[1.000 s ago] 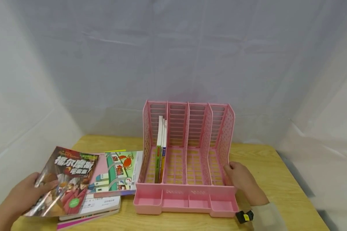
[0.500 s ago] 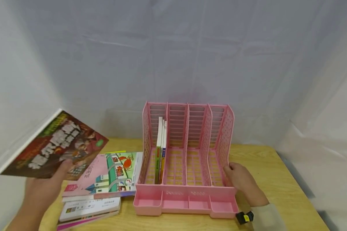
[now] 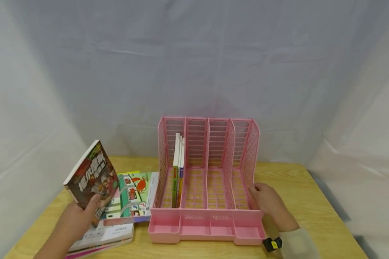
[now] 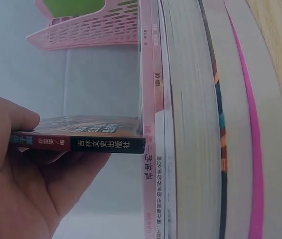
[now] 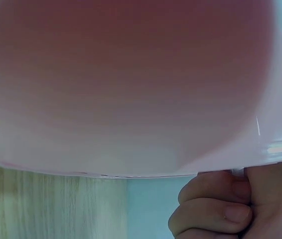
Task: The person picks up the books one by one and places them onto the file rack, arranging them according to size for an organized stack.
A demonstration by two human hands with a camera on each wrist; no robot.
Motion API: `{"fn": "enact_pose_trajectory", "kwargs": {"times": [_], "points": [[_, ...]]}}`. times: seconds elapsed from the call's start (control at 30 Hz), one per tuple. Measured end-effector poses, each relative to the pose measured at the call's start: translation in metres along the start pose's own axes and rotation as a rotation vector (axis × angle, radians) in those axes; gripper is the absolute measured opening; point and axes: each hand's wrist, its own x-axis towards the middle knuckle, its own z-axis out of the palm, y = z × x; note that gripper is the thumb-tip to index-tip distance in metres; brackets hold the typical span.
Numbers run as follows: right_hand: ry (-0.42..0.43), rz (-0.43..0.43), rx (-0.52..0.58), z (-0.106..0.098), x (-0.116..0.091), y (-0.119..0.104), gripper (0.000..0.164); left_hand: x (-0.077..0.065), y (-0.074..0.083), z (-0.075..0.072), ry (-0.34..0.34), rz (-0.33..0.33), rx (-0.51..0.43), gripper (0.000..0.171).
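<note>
My left hand [image 3: 72, 223] grips a paperback book [image 3: 95, 176] with a dark red-brown cover, thumb on the front, tilted up over the pile at left. In the left wrist view the book's dark spine [image 4: 96, 143] shows, its end at the cover of the pink picture book [image 4: 148, 149]; whether they touch I cannot tell. A pink magazine rack [image 3: 207, 214] with several upright slots stands mid-table. Several thin books [image 3: 178, 172] stand in its leftmost slot. My right hand [image 3: 272, 207] holds the rack's right side wall, fingers curled in the right wrist view [image 5: 211, 209].
Beneath the picture book lie more books, among them a white one [image 3: 111, 232], stacked unevenly close to the rack's left side. Small trays [image 3: 163, 225] run along the rack's front. The wooden table [image 3: 295, 194] is enclosed by pale sheeting [image 3: 194, 64].
My left hand lifted the book off the pile, turned it, and brought it back down and rightward, more upright. My right hand stays on the rack; the view shifted slightly.
</note>
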Motion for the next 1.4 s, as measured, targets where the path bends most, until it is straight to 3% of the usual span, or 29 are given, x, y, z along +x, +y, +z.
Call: {"fn": "enact_pose_trajectory", "kwargs": {"times": [0.17, 0.63, 0.73, 1.07, 1.4], "points": [[0.0, 0.008, -0.005, 0.0016, -0.0001, 0.0004, 0.04, -0.0023, -0.006, 0.001, -0.017, -0.089, -0.037, 0.078], [0.012, 0.03, 0.017, 0.0, -0.0012, -0.0005, 0.039, 0.0011, -0.0028, 0.0033, 0.01, -0.077, 0.016, 0.084], [0.018, 0.028, 0.015, 0.0016, -0.0004, 0.0005, 0.039, 0.0006, -0.0036, 0.0031, -0.009, -0.109, 0.0, 0.085], [0.021, 0.022, 0.003, 0.0033, 0.0035, 0.0021, 0.043, 0.0069, -0.009, -0.0012, -0.022, -0.11, -0.049, 0.088], [0.018, 0.017, -0.001, 0.0031, 0.002, 0.0014, 0.04, 0.0043, -0.0101, -0.0007, -0.043, -0.129, -0.06, 0.087]]}}
